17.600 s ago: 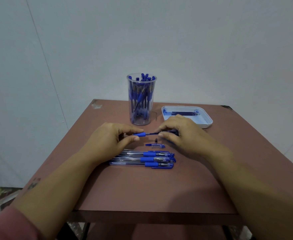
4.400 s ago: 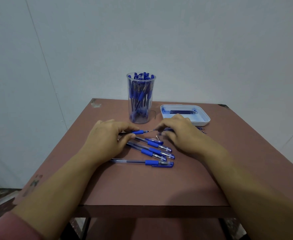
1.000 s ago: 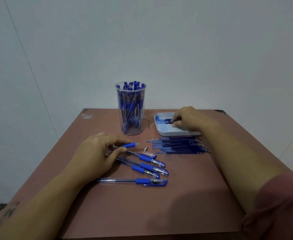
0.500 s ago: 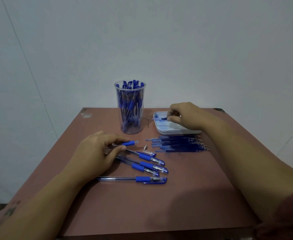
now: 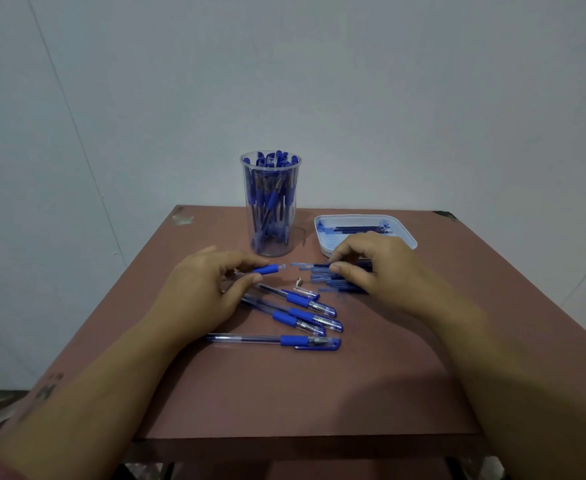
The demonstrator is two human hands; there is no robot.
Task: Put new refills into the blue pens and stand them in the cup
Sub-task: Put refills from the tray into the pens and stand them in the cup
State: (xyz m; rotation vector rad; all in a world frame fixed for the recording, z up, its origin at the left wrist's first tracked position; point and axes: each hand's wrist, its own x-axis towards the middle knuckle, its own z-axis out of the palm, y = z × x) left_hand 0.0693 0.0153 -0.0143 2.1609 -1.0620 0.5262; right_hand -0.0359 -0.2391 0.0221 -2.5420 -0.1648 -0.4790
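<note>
My left hand (image 5: 201,289) grips an open pen barrel (image 5: 269,269) by its blue grip, the open end pointing right. My right hand (image 5: 374,268) pinches a thin dark refill (image 5: 314,265) whose tip points at the barrel's open end, a small gap between them. A clear cup (image 5: 270,202) packed with blue pens stands at the back centre. Several capped blue pens (image 5: 302,313) lie on the table below my left hand, and one more pen (image 5: 277,341) lies nearer me. A small metal pen tip (image 5: 299,281) lies between the hands.
A white tray (image 5: 405,233) holding a few refills sits at the back right. A pile of loose refills (image 5: 340,284) lies under my right hand. The brown table (image 5: 284,393) ends at a front edge close to me; a pale wall stands behind.
My right hand has come back from the white tray with a refill and now holds it in line with the barrel in my left hand. The left hand stayed put.
</note>
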